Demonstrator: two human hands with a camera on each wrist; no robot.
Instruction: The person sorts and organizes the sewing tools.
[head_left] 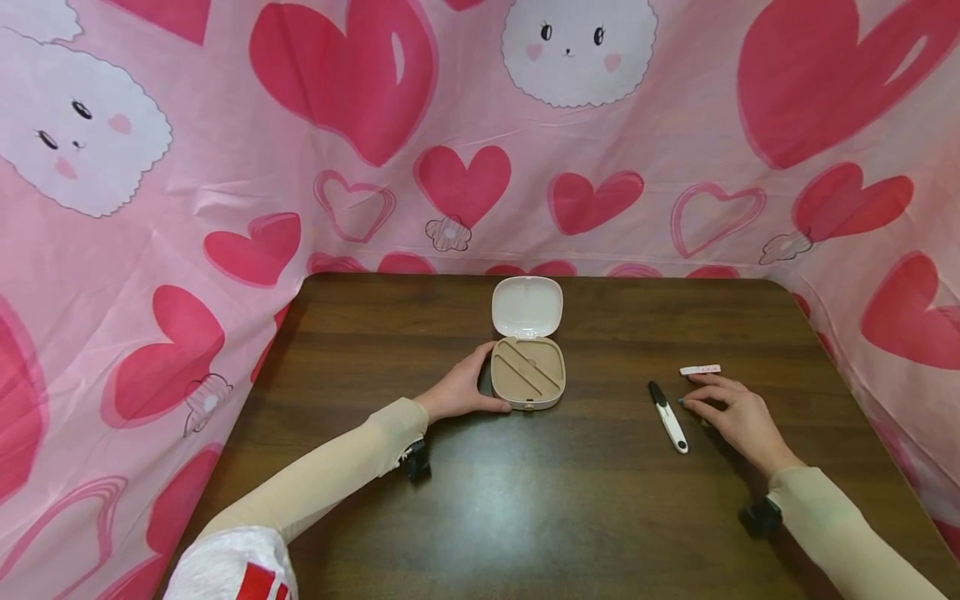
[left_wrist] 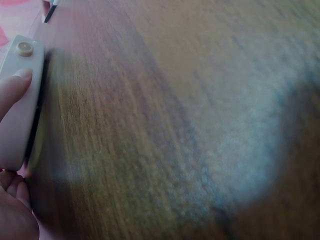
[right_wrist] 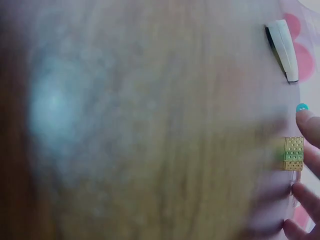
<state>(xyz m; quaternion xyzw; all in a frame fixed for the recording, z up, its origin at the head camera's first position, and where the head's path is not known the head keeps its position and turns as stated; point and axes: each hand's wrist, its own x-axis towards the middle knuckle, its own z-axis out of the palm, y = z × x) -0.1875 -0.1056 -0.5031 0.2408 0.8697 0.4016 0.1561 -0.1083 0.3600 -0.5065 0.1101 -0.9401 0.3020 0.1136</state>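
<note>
A small sewing-kit box [head_left: 527, 373] with a beige divided insert stands on the table, its white lid [head_left: 527, 307] raised behind it. My left hand [head_left: 461, 386] grips its left side, thumb along the front near the round clasp [left_wrist: 24, 48] and fingers round the back. Farther right, my right hand [head_left: 738, 417] pinches a tiny teal button [right_wrist: 302, 107] at its thumb tip; the opposing finger is partly hidden. Under that hand sits a gold dimpled thimble [right_wrist: 294, 154]. White thread snips with a black end [head_left: 667, 417] lie left of the right hand, and a white-and-pink strip [head_left: 700, 369] lies beyond its fingertips.
The dark wooden table [head_left: 450, 517] ends at a pink heart-patterned cloth [head_left: 480, 217] at the back and sides. Black wrist cameras [head_left: 417, 460] sit under both forearms, close to the tabletop.
</note>
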